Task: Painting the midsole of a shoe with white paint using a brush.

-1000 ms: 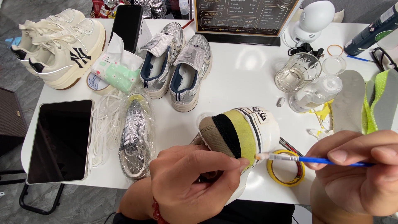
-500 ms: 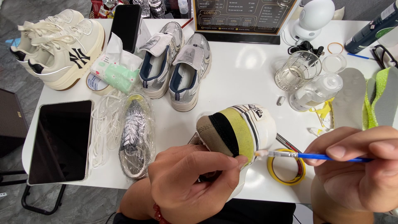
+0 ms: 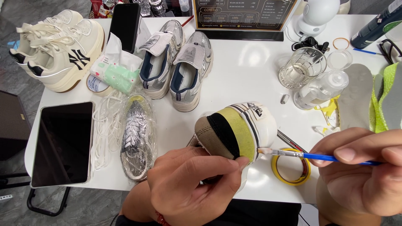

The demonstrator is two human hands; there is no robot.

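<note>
The left hand (image 3: 188,188) clamps its fingers (image 3: 228,164) on a shoe (image 3: 238,129) held at the desk's (image 3: 247,71) near edge. The shoe has a white heel, a black and tan upper, and a band of yellow tape across it. The right hand (image 3: 364,175) pinches its fingers (image 3: 335,155) on a blue-handled brush (image 3: 310,155), whose white tip touches the shoe's white sole edge beside the tape. A yellow tape roll (image 3: 277,170) lies just under the brush. At the far edge stands a dark rectangular sign (image 3: 245,14) with pale print. A green-and-white tissue pack (image 3: 115,75) lies left, beside grey sneakers (image 3: 178,62).
</note>
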